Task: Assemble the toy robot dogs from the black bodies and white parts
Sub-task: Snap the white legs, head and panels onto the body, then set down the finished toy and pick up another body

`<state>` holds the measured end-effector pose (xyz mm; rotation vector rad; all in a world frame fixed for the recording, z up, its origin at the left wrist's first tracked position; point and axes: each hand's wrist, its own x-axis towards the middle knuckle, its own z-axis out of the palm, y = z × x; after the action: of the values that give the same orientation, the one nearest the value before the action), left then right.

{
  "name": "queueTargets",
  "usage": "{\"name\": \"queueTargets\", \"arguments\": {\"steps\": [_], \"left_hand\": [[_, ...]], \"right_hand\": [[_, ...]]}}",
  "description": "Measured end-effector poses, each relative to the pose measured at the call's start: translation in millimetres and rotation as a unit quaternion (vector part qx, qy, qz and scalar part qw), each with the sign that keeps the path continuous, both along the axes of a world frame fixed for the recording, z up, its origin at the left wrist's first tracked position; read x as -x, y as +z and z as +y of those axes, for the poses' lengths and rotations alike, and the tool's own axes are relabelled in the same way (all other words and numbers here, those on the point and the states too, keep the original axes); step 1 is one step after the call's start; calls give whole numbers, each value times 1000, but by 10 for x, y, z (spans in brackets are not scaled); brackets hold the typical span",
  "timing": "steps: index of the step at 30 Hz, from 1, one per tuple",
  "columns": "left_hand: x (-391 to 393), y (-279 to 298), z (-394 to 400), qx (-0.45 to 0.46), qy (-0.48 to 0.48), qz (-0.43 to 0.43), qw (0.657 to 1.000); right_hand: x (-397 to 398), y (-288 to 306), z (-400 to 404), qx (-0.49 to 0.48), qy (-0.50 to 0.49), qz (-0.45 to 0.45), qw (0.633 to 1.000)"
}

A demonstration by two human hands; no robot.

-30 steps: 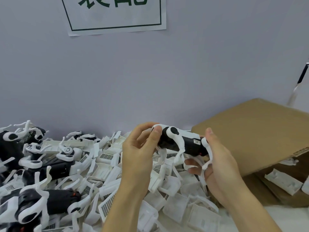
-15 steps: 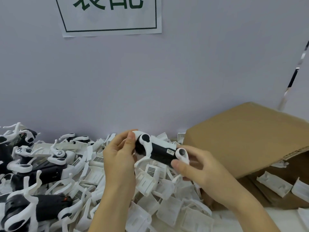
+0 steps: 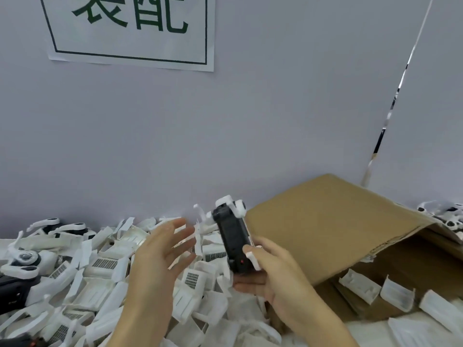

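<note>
Black body w/ white legs on far end, held upright above the pile of white parts. Looks light, rigid plastic; thin legs prob snap-prone, so hold by the body. Right hand grips its lower end; left hand fingers spread, holding nothing, just beside.

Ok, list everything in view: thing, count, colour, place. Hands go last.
toy dog: one, black body with white legs, held upright at centre.
loose white parts: too many to count, white, piled across the table on the left and centre.
other dogs: several, black and white, far left; more behind the box.
cardboard box: one, brown, on its side at right, white parts inside.
paper sign: one, white with green characters, on the wall.
left hand: open, beside the dog, not touching it.
right hand: grips the dog's lower end.
</note>
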<state>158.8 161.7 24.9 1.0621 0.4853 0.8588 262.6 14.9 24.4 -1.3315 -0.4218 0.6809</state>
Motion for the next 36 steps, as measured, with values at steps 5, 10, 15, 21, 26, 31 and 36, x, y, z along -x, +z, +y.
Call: {"name": "queueTargets", "arguments": {"steps": [5,10,15,21,26,31,36], "left_hand": [[-93,-40,-55,-38,-21,39,998],[-116,-83,-37,-52,-15,55,997],[-99,-66,-37,-45,-9,61,997],[-71,-67,-50,-81,10,104,991],[-86,-169,-56,-175,-5,208,962],[-100,-234,-49,-260,8,277,925],[-76,-181,-125,-319,34,305,897]], "right_hand": [[-305,245,-194,-182,-164,86,966],[-787,700,-529,-225,-253,65,939],[-1246,1028,-747,-268,-310,106,906],[-1271,1031,-783,-305,-250,149,907],[-808,798,-501,-183,-224,36,956],[-199,198,-62,-18,-97,-83,992],[160,-347,260,120,5,-230,966]]}}
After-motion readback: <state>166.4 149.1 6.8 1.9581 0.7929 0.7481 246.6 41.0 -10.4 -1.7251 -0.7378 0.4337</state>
